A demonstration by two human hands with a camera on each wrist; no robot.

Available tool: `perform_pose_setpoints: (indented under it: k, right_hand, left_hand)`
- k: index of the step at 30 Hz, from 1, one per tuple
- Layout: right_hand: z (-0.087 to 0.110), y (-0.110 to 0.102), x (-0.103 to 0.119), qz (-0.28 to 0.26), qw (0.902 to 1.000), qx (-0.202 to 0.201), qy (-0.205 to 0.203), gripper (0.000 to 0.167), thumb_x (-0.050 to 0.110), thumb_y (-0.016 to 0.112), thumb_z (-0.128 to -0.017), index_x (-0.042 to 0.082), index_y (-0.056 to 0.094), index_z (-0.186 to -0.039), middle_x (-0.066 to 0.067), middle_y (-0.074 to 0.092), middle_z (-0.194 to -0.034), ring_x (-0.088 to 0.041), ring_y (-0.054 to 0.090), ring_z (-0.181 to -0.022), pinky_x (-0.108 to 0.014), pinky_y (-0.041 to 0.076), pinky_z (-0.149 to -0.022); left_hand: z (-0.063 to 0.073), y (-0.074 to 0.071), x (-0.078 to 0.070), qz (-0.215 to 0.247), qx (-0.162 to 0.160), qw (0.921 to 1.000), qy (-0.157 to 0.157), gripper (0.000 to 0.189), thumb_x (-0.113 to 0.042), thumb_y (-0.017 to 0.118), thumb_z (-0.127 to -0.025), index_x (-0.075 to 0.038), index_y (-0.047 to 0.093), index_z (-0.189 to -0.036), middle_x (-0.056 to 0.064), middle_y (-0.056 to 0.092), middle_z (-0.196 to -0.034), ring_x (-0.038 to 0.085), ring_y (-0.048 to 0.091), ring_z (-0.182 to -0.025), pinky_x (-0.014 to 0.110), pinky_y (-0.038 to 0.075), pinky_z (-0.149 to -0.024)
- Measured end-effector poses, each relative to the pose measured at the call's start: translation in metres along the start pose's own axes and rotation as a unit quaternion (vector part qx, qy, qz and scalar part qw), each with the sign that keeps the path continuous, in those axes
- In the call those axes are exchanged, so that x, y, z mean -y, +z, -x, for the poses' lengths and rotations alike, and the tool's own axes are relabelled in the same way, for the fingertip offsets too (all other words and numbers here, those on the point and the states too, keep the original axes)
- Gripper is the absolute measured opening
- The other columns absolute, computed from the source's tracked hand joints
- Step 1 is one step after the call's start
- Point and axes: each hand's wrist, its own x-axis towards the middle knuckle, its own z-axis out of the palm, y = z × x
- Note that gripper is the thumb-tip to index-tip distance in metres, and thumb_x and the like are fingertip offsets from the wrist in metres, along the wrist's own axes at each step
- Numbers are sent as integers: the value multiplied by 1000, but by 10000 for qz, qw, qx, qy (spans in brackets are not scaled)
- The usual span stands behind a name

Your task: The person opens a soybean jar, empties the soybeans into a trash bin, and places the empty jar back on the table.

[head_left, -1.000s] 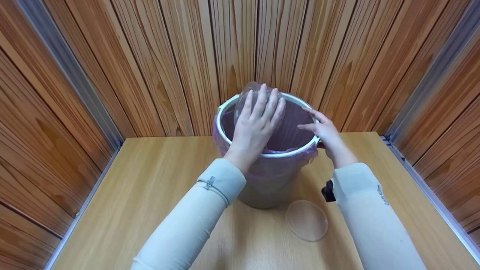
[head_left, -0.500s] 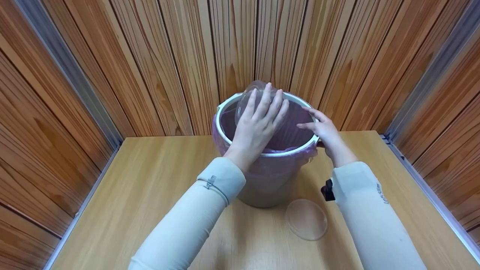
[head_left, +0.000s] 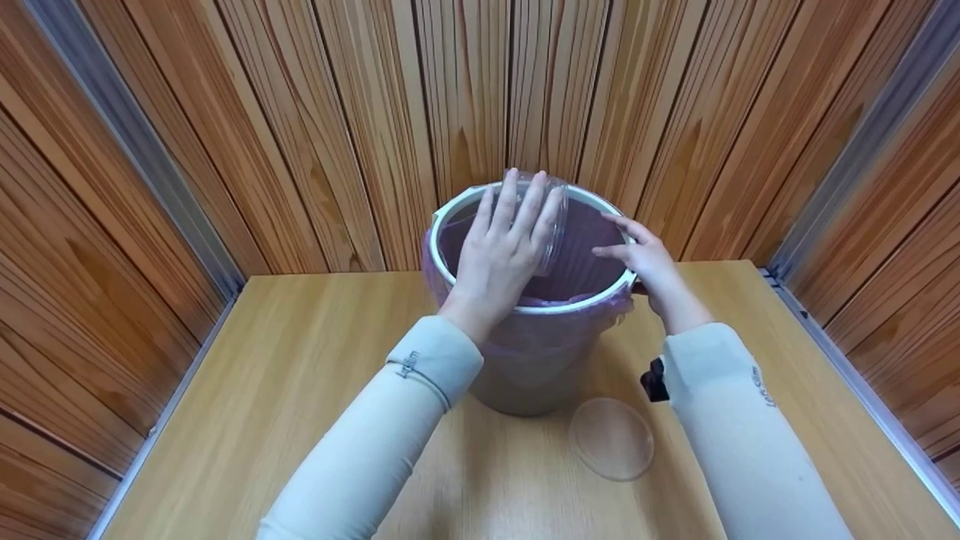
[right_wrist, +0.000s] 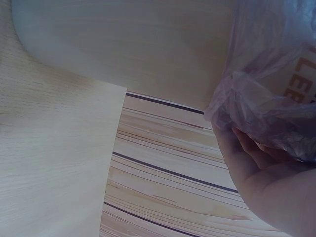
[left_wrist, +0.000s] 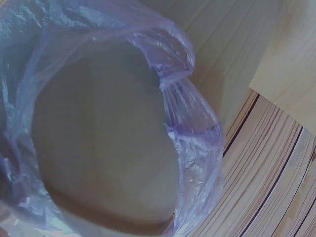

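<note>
A light-rimmed trash bin point(head_left: 525, 379) stands on the table, lined with a thin purple bag point(head_left: 562, 349) folded over its rim. Above the bin's mouth, my left hand point(head_left: 499, 251) holds a clear plastic container point(head_left: 556, 225), its back toward the head camera and fingers fairly straight. The thumb is hidden there. My right hand point(head_left: 652, 266) grips the bin's right rim, two digits reaching inside. In the right wrist view, fingers of the right hand point(right_wrist: 266, 173) lie under the crumpled bag edge. The left wrist view mostly shows the bin's outer wall point(left_wrist: 108, 138) and the bag.
A round clear lid point(head_left: 613, 439) lies flat on the wooden table point(head_left: 322, 375), in front of the bin and to its right. Wood-panelled walls point(head_left: 360, 135) rise behind and on both sides. Orange letters point(right_wrist: 303, 74) show through the bag.
The left hand has shifted slightly left and turned the clear container, which now shows more to the right of the fingers. The right hand, bin and lid are almost unchanged.
</note>
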Motion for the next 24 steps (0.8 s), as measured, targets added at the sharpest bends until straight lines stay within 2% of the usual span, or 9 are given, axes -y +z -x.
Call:
perform_pose_setpoints:
  k: [5,9,11,13,17,20,24]
  right_hand:
    - [0,0,0,-2,10000,10,-21,69,21,60,-95,24,29,-157,-8,19,-165,-34,38,-140,-50,39,-112]
    - [0,1,0,29,10000,13,-14,70,21,61,-95,24,29,-157,-7,17,-166,-34,36,-141,-49,39,-112]
    - [1,0,1,47,10000,-7,-43,70,21,62,-94,23,30,-156,-7,19,-166,-32,33,-143,-47,38,-112]
    - [1,0,1,25,10000,-19,-59,71,21,63,-93,22,30,-156,-7,22,-165,-31,33,-143,-46,38,-113]
    - [1,0,1,-14,10000,-61,-20,71,21,63,-93,20,30,-156,-9,26,-163,-31,32,-143,-49,34,-114]
    - [1,0,0,-18,10000,-49,-19,71,21,61,-93,20,29,-157,-9,24,-164,-33,32,-143,-51,32,-115]
    - [1,-1,-1,-16,9999,-28,-144,70,18,57,-94,18,27,-157,-10,25,-163,-34,30,-144,-50,27,-118]
  left_hand:
    - [2,3,0,-60,-429,9990,-65,60,-16,52,-99,-15,30,-155,9,33,-160,34,33,-147,42,34,-118]
    - [1,3,0,-250,-639,9976,107,55,-15,46,-101,-18,32,-154,7,35,-159,32,34,-146,44,34,-118]
    - [0,1,0,-369,-597,9968,386,55,-15,45,-102,-19,30,-155,6,33,-160,31,33,-147,45,33,-119]
    - [-2,-2,1,-561,-475,9941,791,57,-16,45,-102,-21,27,-156,5,30,-162,30,30,-149,46,30,-120]
    - [-7,-8,1,-965,-101,9817,1641,69,-16,51,-100,-21,16,-159,5,20,-165,30,20,-153,48,24,-123]
    - [-9,-11,2,-1143,92,9726,2022,78,-20,57,-98,-21,10,-160,5,16,-166,31,15,-154,48,21,-124]
    - [-10,-13,2,-1351,211,9616,2378,84,-27,61,-97,-21,5,-160,4,13,-167,30,13,-154,49,18,-124]
